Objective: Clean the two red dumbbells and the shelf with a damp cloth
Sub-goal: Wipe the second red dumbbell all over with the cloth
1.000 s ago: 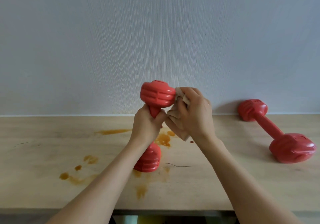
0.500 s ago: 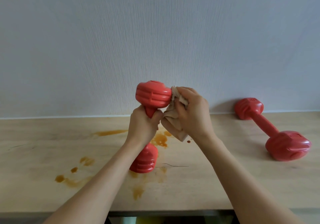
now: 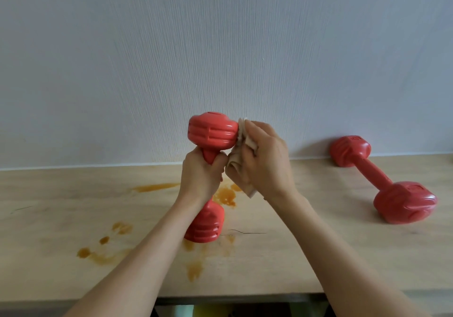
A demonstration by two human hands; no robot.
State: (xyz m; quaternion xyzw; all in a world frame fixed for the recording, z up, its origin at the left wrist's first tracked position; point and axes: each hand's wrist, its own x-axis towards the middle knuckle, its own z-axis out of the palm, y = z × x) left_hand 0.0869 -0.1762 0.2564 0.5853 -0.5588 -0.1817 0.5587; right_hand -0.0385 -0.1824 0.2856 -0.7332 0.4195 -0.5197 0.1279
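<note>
On the shelf, centre: the held dumbbell [image 3: 212, 134] stands nearly upright, its upper head raised in front of the wall, its lower head down at the wood; whether that lower head touches the surface cannot be told.
Left hand: the left hand [image 3: 201, 172] grips the handle just under the upper head, fingers curled tightly round the bar and pressed together, thumb side up.
Right hand: the right hand [image 3: 266, 160] holds the beige cloth [image 3: 241, 167] against the right side of the upper head; its fingers [image 3: 255, 127] are bent and close together over the bunched fabric, which they press to the red surface.
Cloth: crumpled, one corner peeping above the fingertips, a longer fold hanging below the palm (clear of the shelf, as far as can be seen).
Second dumbbell: the second dumbbell [image 3: 382, 182] lies on its side at the right, well apart from both hands, far head at the foot of the wall, near head toward the front edge.
Shelf: the shelf [image 3: 343, 255] is pale wood with orange-brown stains [image 3: 225, 195] beneath and behind the held dumbbell, more smears and drops to the left and toward the front, and a thin dark scratch just right of the lower head.
Wall: the wall [image 3: 220, 47] behind is white and finely ribbed.
</note>
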